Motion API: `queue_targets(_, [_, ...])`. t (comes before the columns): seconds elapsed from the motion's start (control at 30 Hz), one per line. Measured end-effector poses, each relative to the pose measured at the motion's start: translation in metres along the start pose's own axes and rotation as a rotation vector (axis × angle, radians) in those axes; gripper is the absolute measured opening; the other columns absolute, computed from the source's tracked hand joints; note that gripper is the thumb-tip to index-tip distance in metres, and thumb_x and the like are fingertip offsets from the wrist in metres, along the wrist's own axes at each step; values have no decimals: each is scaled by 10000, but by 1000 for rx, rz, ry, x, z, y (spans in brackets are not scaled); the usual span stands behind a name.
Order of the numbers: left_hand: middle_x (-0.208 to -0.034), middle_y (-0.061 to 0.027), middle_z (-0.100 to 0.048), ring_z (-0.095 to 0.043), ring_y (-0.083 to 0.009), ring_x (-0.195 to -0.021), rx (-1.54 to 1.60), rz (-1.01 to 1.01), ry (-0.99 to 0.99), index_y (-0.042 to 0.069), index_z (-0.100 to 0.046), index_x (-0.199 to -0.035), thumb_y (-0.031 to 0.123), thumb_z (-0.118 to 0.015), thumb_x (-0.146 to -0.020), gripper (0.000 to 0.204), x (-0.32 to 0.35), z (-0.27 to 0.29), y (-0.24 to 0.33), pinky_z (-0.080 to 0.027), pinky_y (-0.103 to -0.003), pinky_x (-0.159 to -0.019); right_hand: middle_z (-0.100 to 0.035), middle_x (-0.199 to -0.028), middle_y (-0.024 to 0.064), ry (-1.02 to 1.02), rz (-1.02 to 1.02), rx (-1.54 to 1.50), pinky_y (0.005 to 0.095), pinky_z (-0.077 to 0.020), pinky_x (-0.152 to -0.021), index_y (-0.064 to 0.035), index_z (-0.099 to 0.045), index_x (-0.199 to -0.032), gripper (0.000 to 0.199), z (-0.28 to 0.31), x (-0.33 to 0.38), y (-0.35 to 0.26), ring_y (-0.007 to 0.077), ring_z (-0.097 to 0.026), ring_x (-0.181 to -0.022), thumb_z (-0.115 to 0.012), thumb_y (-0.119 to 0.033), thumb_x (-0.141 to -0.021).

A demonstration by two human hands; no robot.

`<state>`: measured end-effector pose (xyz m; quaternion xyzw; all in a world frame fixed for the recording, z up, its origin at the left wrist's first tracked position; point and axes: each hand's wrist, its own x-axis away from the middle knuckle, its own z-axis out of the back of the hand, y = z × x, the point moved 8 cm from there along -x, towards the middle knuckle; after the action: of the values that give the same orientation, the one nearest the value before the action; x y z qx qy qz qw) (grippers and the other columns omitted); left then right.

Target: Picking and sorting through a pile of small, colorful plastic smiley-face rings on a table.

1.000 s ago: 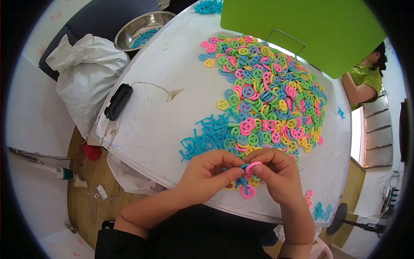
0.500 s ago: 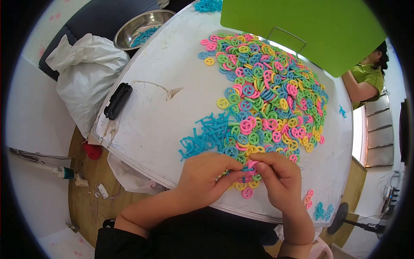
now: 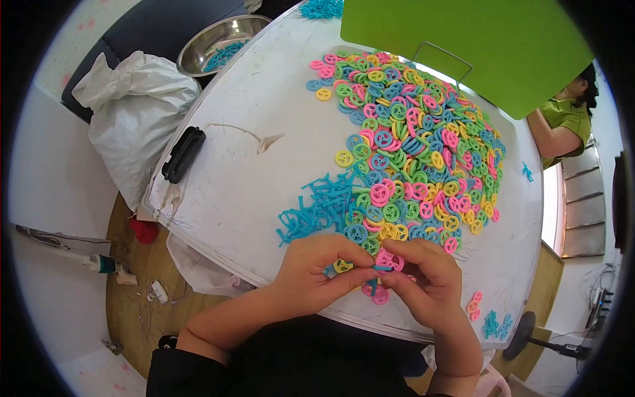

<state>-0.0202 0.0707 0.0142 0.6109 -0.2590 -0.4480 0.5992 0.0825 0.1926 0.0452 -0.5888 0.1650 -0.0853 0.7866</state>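
Note:
My left hand pinches a small blue plastic stick piece between thumb and fingertips. Close against it, my right hand has its thumb and fingers closed on a pink plastic wheel. The two pieces meet at my fingertips, which partly cover them; whether they are joined I cannot tell. Beyond my hands spreads a big heap of pink, blue, green and yellow wheels. A pile of blue stick pieces lies just past my left hand.
The white table bears a black handle-like piece at its left edge. A green board stands at the back. A steel bowl and a white sack are left of it. Another person sits at the right.
The pink wheel has turned to show its face, and my right fingers have shifted around it. The blue piece now points downward below my fingertips. The view has shifted slightly.

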Motion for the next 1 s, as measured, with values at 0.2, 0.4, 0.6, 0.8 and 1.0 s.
queue_targets(0.2, [-971,-112,-722,-695,-149,-893,130,130,71,-15,-656,-984,-45,-759,-852,171,6,-2,-12,-558,-281,-787,-669,-831,87,-44,281,524,265,-524,-627,0,-678,-1174,400,-6,-5,-26,150,-638,-699,-797,0,-791])
queue_targets(0.4, [-956,-91,-704,-683,-139,-904,-16,7,73,-20,-658,-994,-55,-748,-859,166,6,-1,3,-555,-284,-805,-688,-841,118,10,100,344,270,-532,-598,-5,-680,-1157,399,-4,-1,-21,196,-666,-680,-807,-17,-778])
queue_targets(0.6, [-927,-107,-721,-698,-140,-860,313,169,182,-27,-674,-1005,-57,-761,-841,188,13,-2,-17,-559,-285,-773,-690,-835,115,-17,212,478,273,-526,-581,-4,-680,-1156,391,-8,-3,-24,184,-658,-661,-794,1,-782])
queue_targets(0.8, [-917,-119,-726,-720,-245,-827,-174,-240,150,9,-674,-966,-43,-784,-806,200,7,2,23,-552,-327,-738,-678,-850,82,-47,-253,-169,276,-514,-569,9,-644,-1225,325,-4,5,4,140,-637,-673,-694,-34,-907])
queue_targets(1.0, [-907,-112,-724,-721,-272,-829,-233,-257,79,35,-675,-923,-14,-795,-793,184,15,25,47,-557,-347,-704,-647,-894,54,-64,-359,-559,241,-502,-647,15,-553,-1355,364,-22,6,12,97,-608,-757,-579,-47,-998])
